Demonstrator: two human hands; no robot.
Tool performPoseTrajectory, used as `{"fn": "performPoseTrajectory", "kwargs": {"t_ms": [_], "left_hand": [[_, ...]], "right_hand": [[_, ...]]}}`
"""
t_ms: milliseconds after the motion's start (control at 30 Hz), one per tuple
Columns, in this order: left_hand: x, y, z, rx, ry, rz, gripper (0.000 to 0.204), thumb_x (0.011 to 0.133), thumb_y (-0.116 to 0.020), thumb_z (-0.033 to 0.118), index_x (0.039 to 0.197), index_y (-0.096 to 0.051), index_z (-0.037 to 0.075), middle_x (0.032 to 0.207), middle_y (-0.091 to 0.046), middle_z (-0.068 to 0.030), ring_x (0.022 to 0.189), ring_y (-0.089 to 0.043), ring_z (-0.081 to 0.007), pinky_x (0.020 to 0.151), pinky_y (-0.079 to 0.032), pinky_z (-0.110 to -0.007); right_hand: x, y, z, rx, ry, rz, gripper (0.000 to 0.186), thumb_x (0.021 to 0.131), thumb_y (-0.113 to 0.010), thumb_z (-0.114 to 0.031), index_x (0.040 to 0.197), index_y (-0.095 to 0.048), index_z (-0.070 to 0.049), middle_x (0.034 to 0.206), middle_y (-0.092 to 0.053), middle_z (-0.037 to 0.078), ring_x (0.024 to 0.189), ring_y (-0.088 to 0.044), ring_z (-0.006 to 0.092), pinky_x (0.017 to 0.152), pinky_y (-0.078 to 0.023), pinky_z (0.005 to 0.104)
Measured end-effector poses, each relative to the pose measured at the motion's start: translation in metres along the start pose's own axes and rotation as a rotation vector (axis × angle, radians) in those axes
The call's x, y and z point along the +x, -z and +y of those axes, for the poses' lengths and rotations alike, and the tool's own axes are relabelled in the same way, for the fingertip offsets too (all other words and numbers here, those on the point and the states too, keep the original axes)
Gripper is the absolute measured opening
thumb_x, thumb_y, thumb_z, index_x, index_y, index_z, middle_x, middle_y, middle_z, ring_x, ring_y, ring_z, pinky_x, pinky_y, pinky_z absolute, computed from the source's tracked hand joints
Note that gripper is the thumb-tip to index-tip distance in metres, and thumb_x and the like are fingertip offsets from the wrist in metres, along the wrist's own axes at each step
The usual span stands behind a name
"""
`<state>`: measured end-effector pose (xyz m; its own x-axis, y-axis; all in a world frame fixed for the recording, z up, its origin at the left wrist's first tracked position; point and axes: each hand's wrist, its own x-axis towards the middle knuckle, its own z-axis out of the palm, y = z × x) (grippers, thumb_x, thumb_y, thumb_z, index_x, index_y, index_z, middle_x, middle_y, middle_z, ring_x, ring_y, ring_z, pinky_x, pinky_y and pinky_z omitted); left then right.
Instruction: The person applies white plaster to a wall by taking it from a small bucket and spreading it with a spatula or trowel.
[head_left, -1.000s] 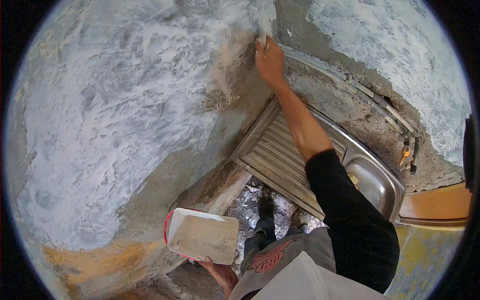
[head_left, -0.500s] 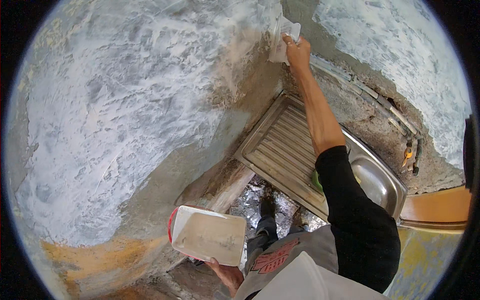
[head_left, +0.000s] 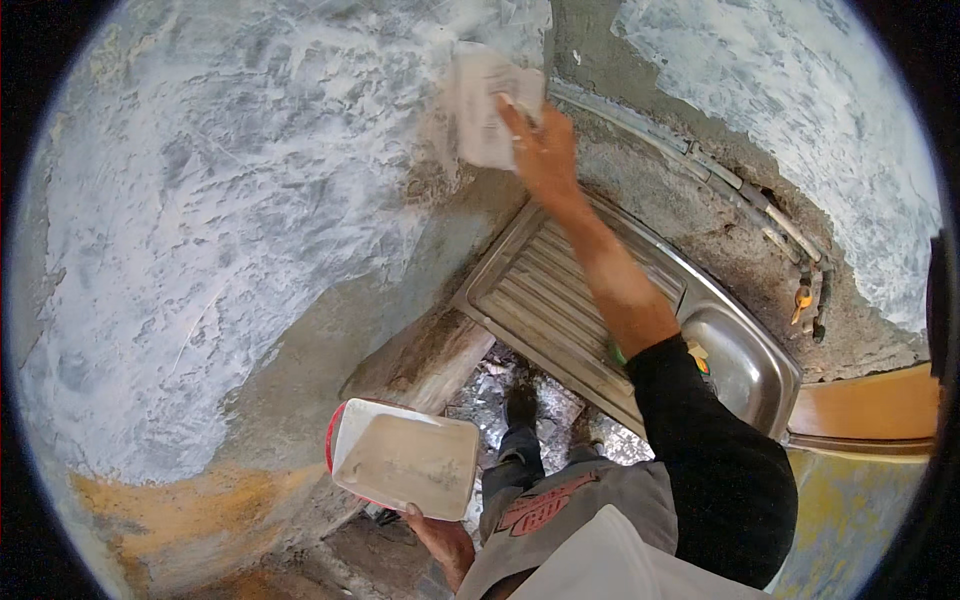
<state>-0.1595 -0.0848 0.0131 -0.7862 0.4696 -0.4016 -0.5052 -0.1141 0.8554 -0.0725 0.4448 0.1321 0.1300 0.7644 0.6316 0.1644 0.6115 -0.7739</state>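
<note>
Up at the wall corner, my right hand [head_left: 545, 152] grips a wide whitish plastering trowel [head_left: 484, 112]. Its flat blade lies against the left wall [head_left: 270, 170], which is smeared with uneven white plaster over grey. Motion blurs the blade a little. Low down, my left hand [head_left: 442, 542] supports a rectangular tub [head_left: 410, 458] with a white inner wall and a red outer side. A flat beige surface shows inside it; I cannot tell whether that is filler or the bottom.
Below my right arm stands a steel sink [head_left: 742, 360] with a ribbed drainboard [head_left: 548, 275]. Pipes [head_left: 740, 185] run along the right wall to a tap with an orange handle [head_left: 803, 298]. An orange panel [head_left: 870, 408] adjoins the sink. Below, shiny sheeting [head_left: 475, 390] covers the floor.
My right hand has swept the trowel left and slightly down, out of the corner and onto the left wall. The tub has shifted slightly left and up in the picture with my left hand.
</note>
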Motion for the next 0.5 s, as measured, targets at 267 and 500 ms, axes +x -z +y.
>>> {"fn": "performPoseTrajectory", "kwargs": {"t_ms": [267,500], "left_hand": [[-0.011,-0.020,0.000,0.009,-0.028,-0.073,0.096,0.094,-0.065,0.054,0.166,-0.013,0.016,0.165,-0.029,-0.0158,0.148,-0.035,-0.0369,0.117,-0.035,-0.055],[0.005,0.043,-0.038,-0.242,-0.030,-0.043,0.084,0.099,-0.064,0.034,0.165,-0.015,0.016,0.165,-0.032,-0.0109,0.150,-0.034,-0.0320,0.123,-0.027,-0.053]], "right_hand": [[0.089,0.022,0.076,-0.181,-0.213,0.273,0.035,0.103,-0.061,-0.025,0.117,-0.068,0.006,0.103,-0.074,0.026,0.093,-0.072,0.0383,0.081,-0.055,0.0468],[0.010,0.015,0.042,-0.715,0.759,0.097,0.039,0.101,-0.060,-0.035,0.131,-0.068,-0.012,0.123,-0.068,0.018,0.117,-0.061,0.0364,0.104,-0.044,0.0523]]}}
